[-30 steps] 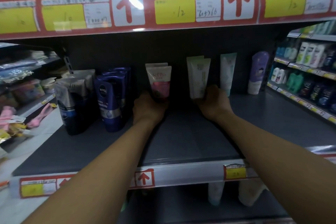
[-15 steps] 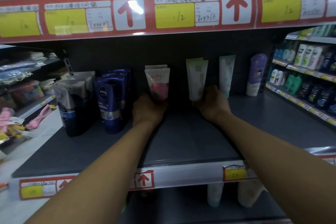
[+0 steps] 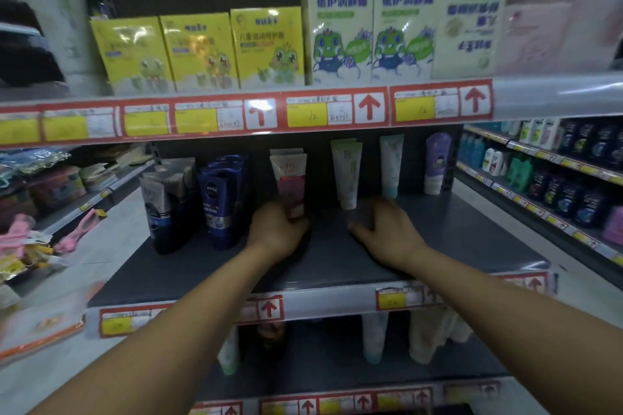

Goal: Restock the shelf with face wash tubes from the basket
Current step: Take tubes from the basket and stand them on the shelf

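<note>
Reaching: two bare arms come up from the bottom of the frame to the dark shelf (image 3: 209, 266) in the middle.
Front edge: a strip with red arrow tags (image 3: 269, 308) and yellow price slips runs along the shelf rim.
Left hand (image 3: 276, 232): fingers curl round the bottom of the pink face wash tube (image 3: 290, 178), which stands upright at the middle of the frame.
Right hand (image 3: 387, 229): it lies palm down on the shelf, fingers loosely spread, holding nothing.
White and green tube (image 3: 347, 175): it stands upright just behind the right hand, apart from it.
Pale teal tube (image 3: 391, 165): it stands just right of the white and green one.
Purple bottle (image 3: 436, 162): it stands at the far right of the shelf, near the back.
Dark blue tubes (image 3: 219, 199): they stand in a row left of the pink tube.
Grey tubes (image 3: 165, 202): they stand left of the blue ones.
Below: more pale tubes (image 3: 374, 337) hang down in blur under the shelf.
Above: yellow frog boxes (image 3: 199, 50) and tall cream boxes (image 3: 340, 10) sit on the upper shelf.
Basket: it cannot be seen.
</note>
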